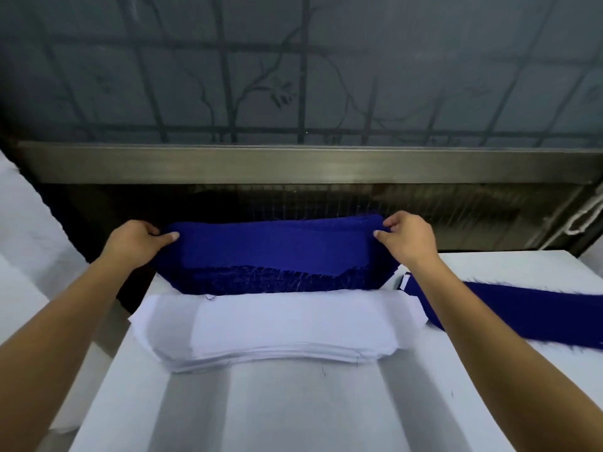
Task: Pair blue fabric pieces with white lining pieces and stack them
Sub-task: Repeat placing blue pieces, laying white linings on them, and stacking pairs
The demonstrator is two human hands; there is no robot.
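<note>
A blue fabric piece (274, 246) is held up off the table at the far edge, its frayed lower hem hanging over more blue fabric. My left hand (137, 239) pinches its upper left corner and my right hand (408, 238) pinches its upper right corner. Just in front lies a stack of white lining pieces (277, 327), flat on the white table (293, 406). Another blue strip (509, 311) lies on the table to the right, partly under my right forearm.
Behind the table runs a metal window sill (310, 164) with a dark grille and frosted glass above. White cloth (23, 223) hangs at the left. A white cord (584, 216) dangles at the far right.
</note>
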